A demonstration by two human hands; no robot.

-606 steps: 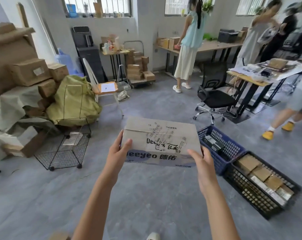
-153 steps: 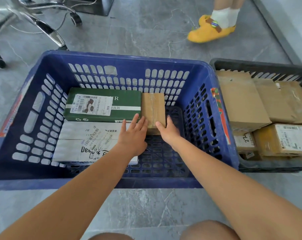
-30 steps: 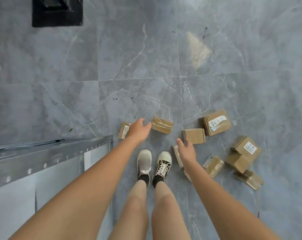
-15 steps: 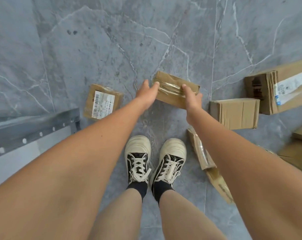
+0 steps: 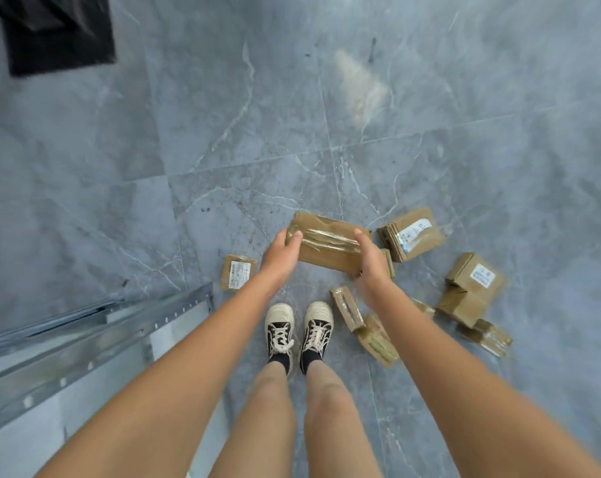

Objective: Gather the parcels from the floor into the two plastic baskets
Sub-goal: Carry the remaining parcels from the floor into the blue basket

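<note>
I hold a flat brown taped parcel (image 5: 326,248) above the grey floor, in front of my shoes. My left hand (image 5: 280,257) grips its left end and my right hand (image 5: 370,262) grips its right end. Several more cardboard parcels lie on the floor: a small labelled one (image 5: 237,277) to the left, a labelled box (image 5: 411,233) just right of the held parcel, another labelled box (image 5: 475,276) farther right, and a flat taped one (image 5: 348,308) by my right shoe. Neither plastic basket is in view.
A metal shelf frame (image 5: 95,336) runs along the lower left beside my legs. A black mat (image 5: 59,32) lies at the top left. More parcels (image 5: 485,336) are heaped at the right. Grey tiled floor (image 5: 223,132) stretches ahead.
Both hands have closed on the taped parcel and lifted it off the floor. My view has risen, so more of the floor and parcels shows.
</note>
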